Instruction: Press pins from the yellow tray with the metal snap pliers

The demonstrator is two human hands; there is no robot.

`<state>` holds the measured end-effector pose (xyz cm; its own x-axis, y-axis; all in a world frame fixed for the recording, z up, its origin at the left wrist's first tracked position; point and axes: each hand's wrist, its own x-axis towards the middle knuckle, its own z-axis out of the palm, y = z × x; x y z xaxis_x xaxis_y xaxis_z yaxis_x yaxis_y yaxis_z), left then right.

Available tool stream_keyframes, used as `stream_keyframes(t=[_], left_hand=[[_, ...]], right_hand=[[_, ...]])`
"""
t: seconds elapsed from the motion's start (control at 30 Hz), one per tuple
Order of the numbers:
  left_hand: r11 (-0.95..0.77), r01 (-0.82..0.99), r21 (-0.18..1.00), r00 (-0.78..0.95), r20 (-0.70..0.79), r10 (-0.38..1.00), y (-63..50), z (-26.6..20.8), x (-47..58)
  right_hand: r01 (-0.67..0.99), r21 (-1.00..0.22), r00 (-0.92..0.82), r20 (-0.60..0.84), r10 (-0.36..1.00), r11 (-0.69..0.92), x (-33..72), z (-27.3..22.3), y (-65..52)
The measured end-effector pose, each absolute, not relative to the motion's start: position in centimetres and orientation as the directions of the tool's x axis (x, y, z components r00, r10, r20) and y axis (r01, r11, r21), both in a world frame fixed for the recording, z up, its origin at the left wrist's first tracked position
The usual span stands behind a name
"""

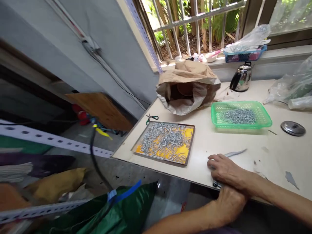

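Note:
At the table's front edge my right hand (225,169) rests with its fingers curled down over something I cannot make out. Just below it, partly covered by it, my left hand (231,201) is bent closed at the edge, and what it holds is hidden. A small shiny metal piece with a dark end (215,184) shows beside the hands. Behind the right hand lies a thin grey strip (235,152). To the left, a shallow tray (188,159) with a yellow bottom holds many silvery screw-like pieces. More such pieces lie in a green plastic basket (264,121).
Small scissors (153,117) lie behind the tray. An open brown paper bag (190,73), a metal kettle (243,78) and clear plastic bags (292,84) stand toward the window. A round metal lid (292,128) lies at right. A green sack (131,208) is below the table's left edge.

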<state>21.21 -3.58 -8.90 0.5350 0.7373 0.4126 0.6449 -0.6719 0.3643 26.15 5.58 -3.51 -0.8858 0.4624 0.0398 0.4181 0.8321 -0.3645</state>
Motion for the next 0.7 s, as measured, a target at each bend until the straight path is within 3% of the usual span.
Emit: stream_keyframes(t=[0.13, 0.27, 0.4, 0.53, 0.6, 0.7], left_hand=[[-0.796, 0.54, 0.275, 0.63, 0.495, 0.598, -4.5, -7.9, 20.7], [-0.836, 0.523, 0.167, 0.613, 0.607, 0.505, -3.7, -4.0, 15.9], [-0.384, 0.886, 0.259, 0.198, 0.537, 0.82, 2.1, 0.3, 8.0], [0.084, 0.95, 0.3, -0.148, 0.198, 0.969, 8.9, 1.3, 3.7], [0.194, 0.931, 0.31, -0.223, 0.061, 0.973, 11.1, 0.6, 3.4], [0.229, 0.909, 0.348, -0.245, 0.002, 0.969, 12.7, -0.8, 4.0]], right_hand=[[0.282, -0.285, -0.936, 0.128, 0.328, 0.916, 25.4, -3.4, 6.6], [0.33, -0.332, -0.807, 0.387, 0.446, 0.884, 26.9, 0.0, 8.8], [0.526, -0.349, -0.568, 0.535, 0.626, 0.775, 29.7, 4.1, 13.2], [0.762, -0.155, -0.428, 0.608, 0.669, 0.629, 32.3, 5.5, 16.3], [0.776, -0.122, -0.441, 0.595, 0.671, 0.619, 33.1, 4.8, 15.9], [0.676, -0.195, -0.542, 0.523, 0.658, 0.711, 33.7, 2.3, 13.1]])
